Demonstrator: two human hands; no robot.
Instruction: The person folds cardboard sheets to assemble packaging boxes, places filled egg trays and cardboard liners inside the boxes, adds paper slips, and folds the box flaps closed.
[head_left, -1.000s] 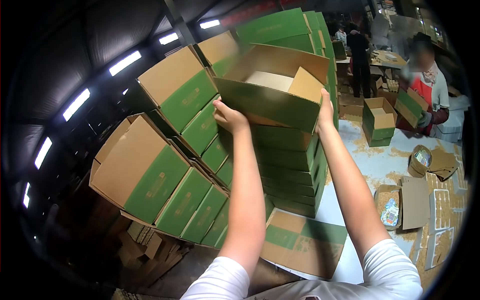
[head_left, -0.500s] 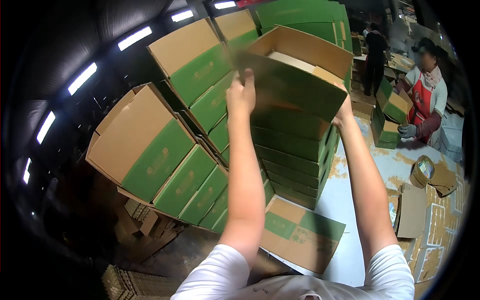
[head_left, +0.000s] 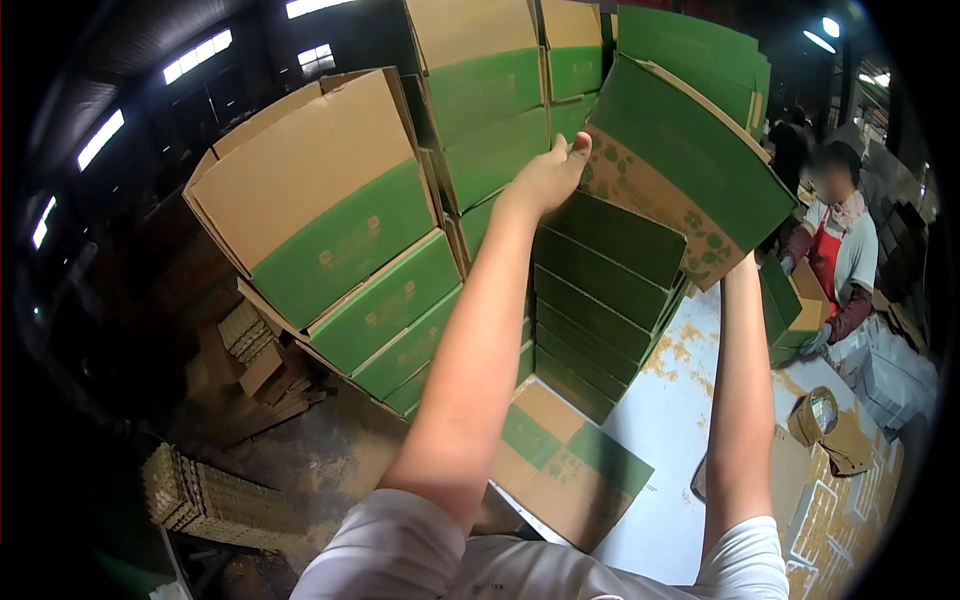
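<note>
A green and brown cardboard box [head_left: 690,150] is held up in front of me, tilted, with a printed leaf pattern on its lower part. My left hand [head_left: 550,180] grips its left edge, thumb pointing up. At its lower right corner is my right hand [head_left: 740,268], whose fingers are mostly hidden behind the cardboard. Just below the held box stands a stack of green boxes [head_left: 610,290]. A flat printed cardboard piece [head_left: 570,455] lies at the foot of that stack on the white table [head_left: 640,420].
To the left rise more stacks of green and brown boxes [head_left: 350,210]. A co-worker [head_left: 840,240] in a red apron handles another box [head_left: 795,310] at the right. A round container [head_left: 815,415] sits on the table. Stacked egg-tray-like sheets [head_left: 215,500] stand at lower left.
The held box has tipped, so its open inside no longer shows and its printed side faces me. My view has turned left, and both hands still hold the box.
</note>
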